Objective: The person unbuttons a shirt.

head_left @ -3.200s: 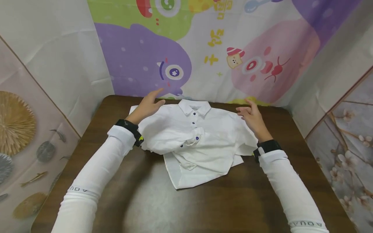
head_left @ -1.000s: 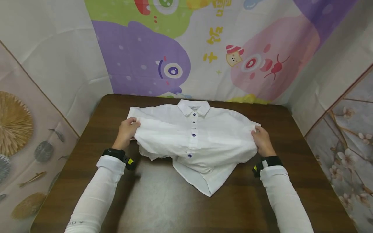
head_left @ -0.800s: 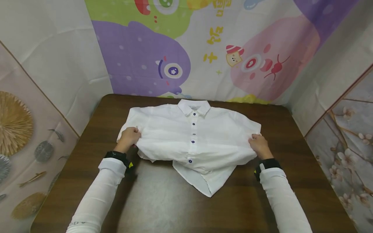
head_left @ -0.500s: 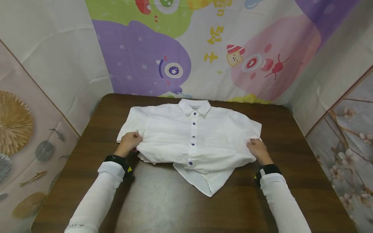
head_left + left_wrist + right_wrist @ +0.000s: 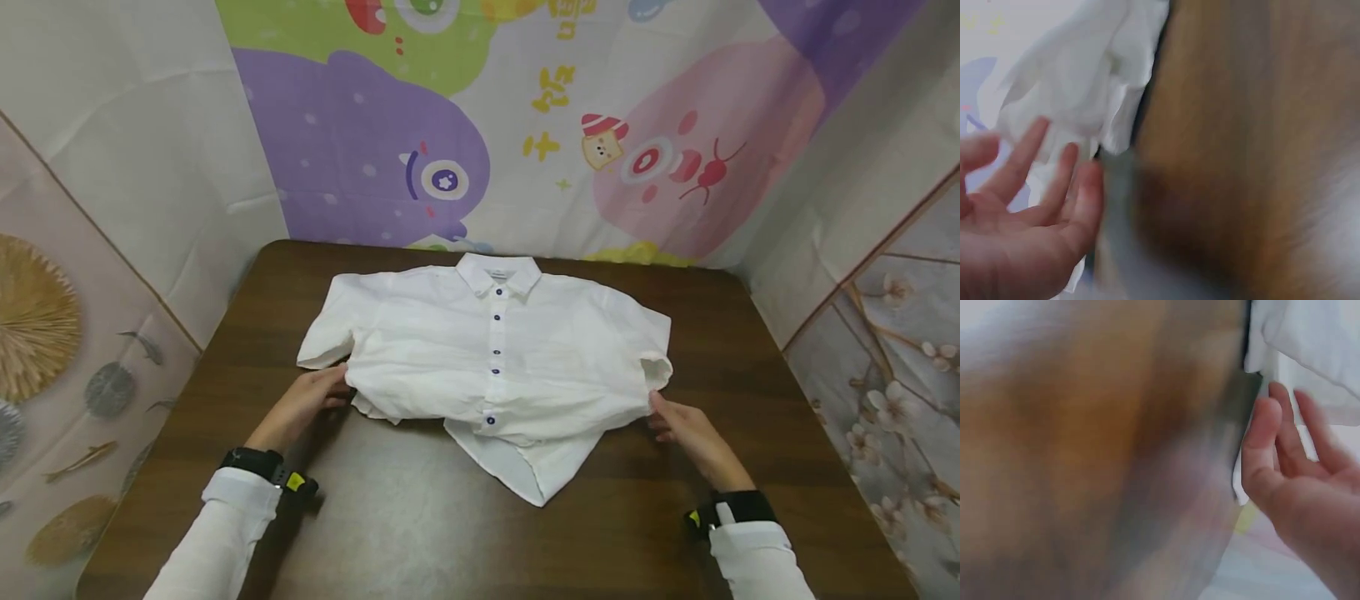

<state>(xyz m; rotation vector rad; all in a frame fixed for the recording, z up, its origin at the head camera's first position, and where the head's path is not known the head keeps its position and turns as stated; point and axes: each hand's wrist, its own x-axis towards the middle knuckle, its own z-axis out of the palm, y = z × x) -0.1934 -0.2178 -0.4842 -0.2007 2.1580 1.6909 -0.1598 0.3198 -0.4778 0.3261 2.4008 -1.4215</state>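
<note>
Tabletop [image 5: 420,533] bears the shirt [image 5: 427,342] between left hand [image 5: 302,406] and right hand [image 5: 696,435].

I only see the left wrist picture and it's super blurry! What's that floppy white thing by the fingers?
Observer: It's a white shirt; the head view shows its collar at the far edge.

Operator: Ooh! And where's the other hand?

Observer: The right hand is by the shirt's opposite side, a little nearer than the short sleeve there.

Operator: What's the purple bit at the side of my picture?

Observer: In the head view it's a purple cartoon creature with one big eye, printed on the cloth behind the table.
</note>
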